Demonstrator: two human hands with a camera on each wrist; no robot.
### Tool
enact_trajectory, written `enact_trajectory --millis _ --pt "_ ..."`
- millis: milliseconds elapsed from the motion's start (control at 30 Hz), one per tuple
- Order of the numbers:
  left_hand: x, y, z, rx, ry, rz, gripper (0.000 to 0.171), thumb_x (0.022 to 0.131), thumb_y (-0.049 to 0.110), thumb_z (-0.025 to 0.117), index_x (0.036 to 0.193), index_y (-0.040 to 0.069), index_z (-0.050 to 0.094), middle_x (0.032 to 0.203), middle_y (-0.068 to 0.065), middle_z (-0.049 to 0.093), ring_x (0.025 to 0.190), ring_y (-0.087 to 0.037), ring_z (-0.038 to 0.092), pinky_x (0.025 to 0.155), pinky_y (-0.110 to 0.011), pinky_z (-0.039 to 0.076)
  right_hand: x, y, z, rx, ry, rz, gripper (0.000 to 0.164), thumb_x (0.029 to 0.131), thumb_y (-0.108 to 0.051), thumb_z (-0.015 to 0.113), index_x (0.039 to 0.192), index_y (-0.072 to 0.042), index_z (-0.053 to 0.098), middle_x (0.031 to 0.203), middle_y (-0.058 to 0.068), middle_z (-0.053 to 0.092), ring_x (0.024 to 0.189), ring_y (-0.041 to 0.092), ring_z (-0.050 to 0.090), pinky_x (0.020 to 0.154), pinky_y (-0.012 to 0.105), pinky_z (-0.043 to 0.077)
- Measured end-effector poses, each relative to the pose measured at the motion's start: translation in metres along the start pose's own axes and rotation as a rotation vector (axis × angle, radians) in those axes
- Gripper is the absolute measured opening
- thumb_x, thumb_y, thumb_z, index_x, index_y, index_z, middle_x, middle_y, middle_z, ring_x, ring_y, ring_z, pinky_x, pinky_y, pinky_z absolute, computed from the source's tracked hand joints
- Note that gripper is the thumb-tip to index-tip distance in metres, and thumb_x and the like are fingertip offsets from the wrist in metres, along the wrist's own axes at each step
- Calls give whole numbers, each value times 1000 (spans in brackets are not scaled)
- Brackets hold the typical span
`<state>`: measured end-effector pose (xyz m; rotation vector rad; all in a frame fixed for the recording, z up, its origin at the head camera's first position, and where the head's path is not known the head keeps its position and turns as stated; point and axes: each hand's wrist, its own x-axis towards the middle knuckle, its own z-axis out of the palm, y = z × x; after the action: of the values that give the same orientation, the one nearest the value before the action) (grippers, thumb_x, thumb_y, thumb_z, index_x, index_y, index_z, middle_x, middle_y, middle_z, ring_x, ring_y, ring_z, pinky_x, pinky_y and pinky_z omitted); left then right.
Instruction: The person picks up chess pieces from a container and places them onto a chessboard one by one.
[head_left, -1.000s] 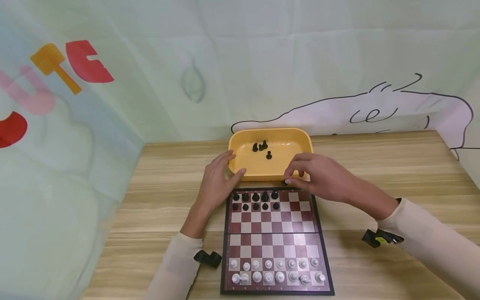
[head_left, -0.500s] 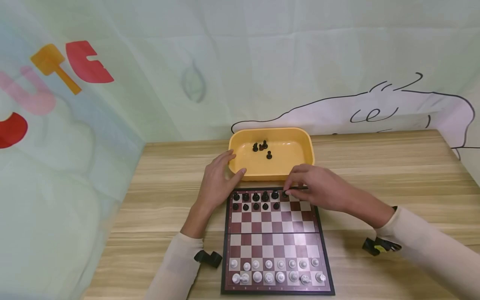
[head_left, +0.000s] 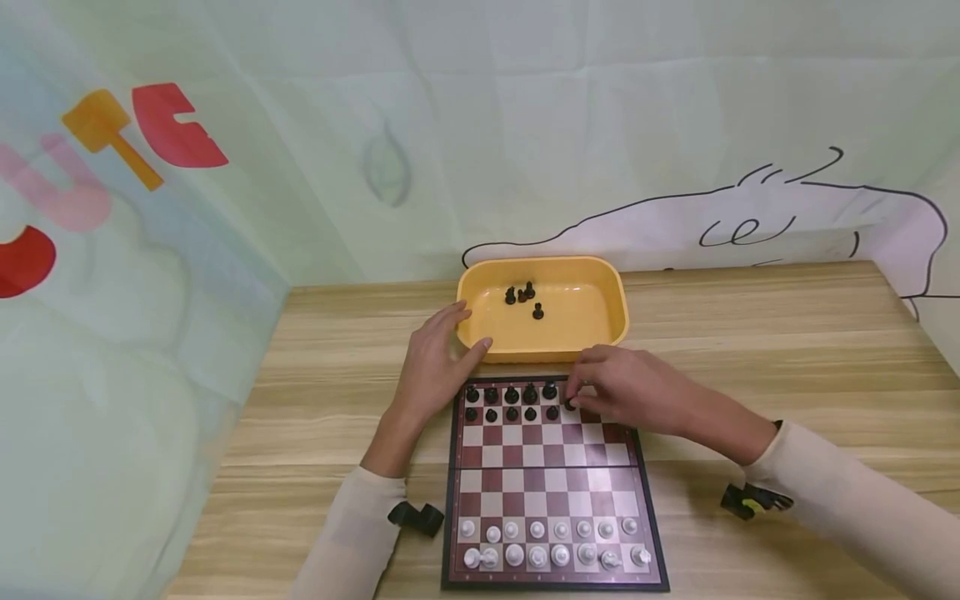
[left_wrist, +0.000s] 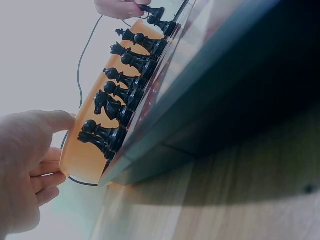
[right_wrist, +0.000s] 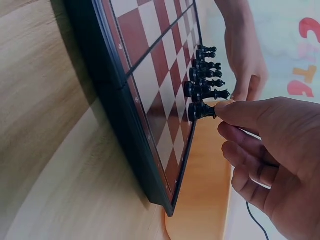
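Observation:
My right hand point(head_left: 633, 387) pinches a black chess piece point(right_wrist: 201, 111) between thumb and finger at the far side of the chessboard point(head_left: 510, 479), just right of the standing black pieces point(head_left: 512, 393). Its top is hidden by the fingertips. In the left wrist view, the black pieces stand upright in two rows. My left hand point(head_left: 431, 358) holds the near left corner of the yellow tray point(head_left: 551, 354), thumb on the front rim and fingers at the left side. Several loose black pieces point(head_left: 537, 311) are inside the tray.
White chess pieces point(head_left: 537, 555) stand in two rows along the board's near side. The board and tray rest on a wooden table point(head_left: 337, 383), with the tray against a printed backdrop point(head_left: 480, 150). Both wrists carry black camera mounts point(head_left: 416, 518).
My right hand has brought the black piece from beside the tray's front rim onto the board's far rows, then slightly nearer. The left hand and tray have not moved.

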<state>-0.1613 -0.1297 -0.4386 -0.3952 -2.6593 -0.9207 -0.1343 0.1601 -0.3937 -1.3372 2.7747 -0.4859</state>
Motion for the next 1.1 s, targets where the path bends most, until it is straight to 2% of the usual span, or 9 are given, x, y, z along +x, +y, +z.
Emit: enact_trajectory --millis 867,1100 --pt "0 -1 1 9 3 2 59 87 49 61 126 5 57 141 -5 47 128 -20 38 105 -42 27 0 0 8 -46 -19 -57 11 81 -25 72 92 -26 69 95 -15 57 82 2 55 67 18 47" --pt "0 -1 1 17 2 -1 59 87 49 61 126 6 57 141 -5 47 128 -20 38 105 -42 27 1 0 8 -45 -33 -47 13 81 -25 72 93 -26 69 96 -15 57 83 2 55 68 18 47"
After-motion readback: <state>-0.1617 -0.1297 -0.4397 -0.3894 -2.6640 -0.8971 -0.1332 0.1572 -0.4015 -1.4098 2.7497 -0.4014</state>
